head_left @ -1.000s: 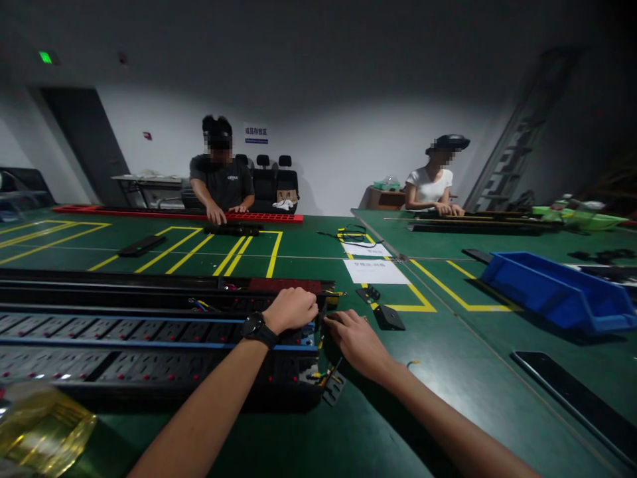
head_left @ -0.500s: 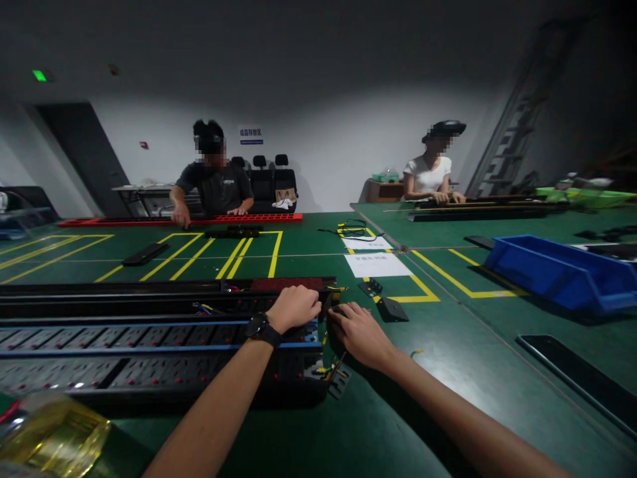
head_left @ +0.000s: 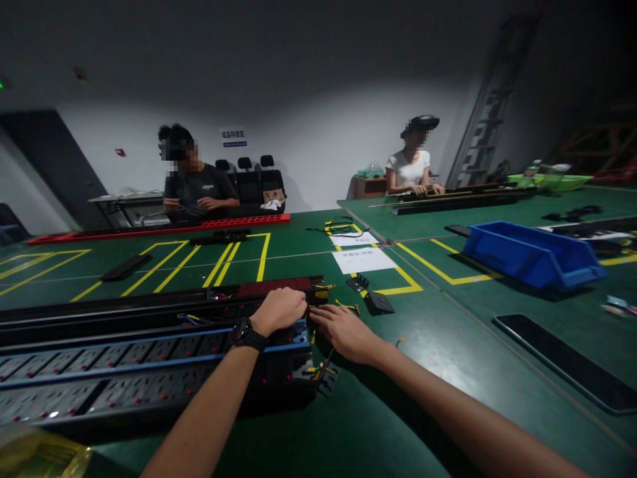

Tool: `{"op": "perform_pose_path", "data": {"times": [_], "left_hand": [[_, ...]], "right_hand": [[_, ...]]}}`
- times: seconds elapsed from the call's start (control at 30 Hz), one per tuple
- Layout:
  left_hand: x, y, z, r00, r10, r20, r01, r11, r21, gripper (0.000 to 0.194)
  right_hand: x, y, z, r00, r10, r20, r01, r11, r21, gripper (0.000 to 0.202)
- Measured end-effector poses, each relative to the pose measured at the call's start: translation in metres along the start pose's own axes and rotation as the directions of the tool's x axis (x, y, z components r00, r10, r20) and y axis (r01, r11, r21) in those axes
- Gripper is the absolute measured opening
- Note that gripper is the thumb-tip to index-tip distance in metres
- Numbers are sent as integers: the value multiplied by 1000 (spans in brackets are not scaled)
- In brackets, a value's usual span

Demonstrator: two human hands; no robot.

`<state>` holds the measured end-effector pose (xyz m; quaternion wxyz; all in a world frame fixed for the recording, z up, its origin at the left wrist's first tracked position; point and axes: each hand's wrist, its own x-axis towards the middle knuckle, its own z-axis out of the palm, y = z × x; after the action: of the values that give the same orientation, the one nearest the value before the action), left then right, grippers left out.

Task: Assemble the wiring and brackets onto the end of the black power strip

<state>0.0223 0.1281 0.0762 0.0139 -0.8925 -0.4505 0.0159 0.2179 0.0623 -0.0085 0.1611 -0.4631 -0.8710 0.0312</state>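
Observation:
Long black power strips (head_left: 144,390) with rows of sockets and red dots lie side by side at the left, one edged in blue. My left hand (head_left: 283,311), with a black watch on the wrist, rests closed over the end of a strip; what its fingers grip is hidden. At that same end, my right hand (head_left: 346,332) has its fingers pressed together, nearly meeting my left; anything in them is too small to make out. Below it, a small dark end plate (head_left: 328,382) hangs by wires with yellow-green ends at the nearest strip.
Loose black end plates (head_left: 379,303) lie beyond my right hand, near white paper labels (head_left: 364,260). To the right are a blue bin (head_left: 535,259) and a phone (head_left: 562,362). A yellow container (head_left: 44,455) stands front left. Two people work across the green table.
My view has turned slightly right, so things appear shifted left. Both hands stay at the strip's end, my right fingers a little straighter. The co-worker at the left has raised both hands off the red rail.

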Motion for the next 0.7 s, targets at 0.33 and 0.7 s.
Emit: {"op": "perform_pose_path", "data": {"times": [0.33, 0.7], "left_hand": [[0, 1, -1, 1000, -18, -4, 18, 1000, 14, 33], [2, -1, -1, 1000, -23, -6, 23, 1000, -6, 36]], "right_hand": [[-1, -8, -1, 999, -18, -38, 14, 995, -98, 48], [-26, 34, -80, 953, 241, -182, -281, 928, -246, 27]]}}
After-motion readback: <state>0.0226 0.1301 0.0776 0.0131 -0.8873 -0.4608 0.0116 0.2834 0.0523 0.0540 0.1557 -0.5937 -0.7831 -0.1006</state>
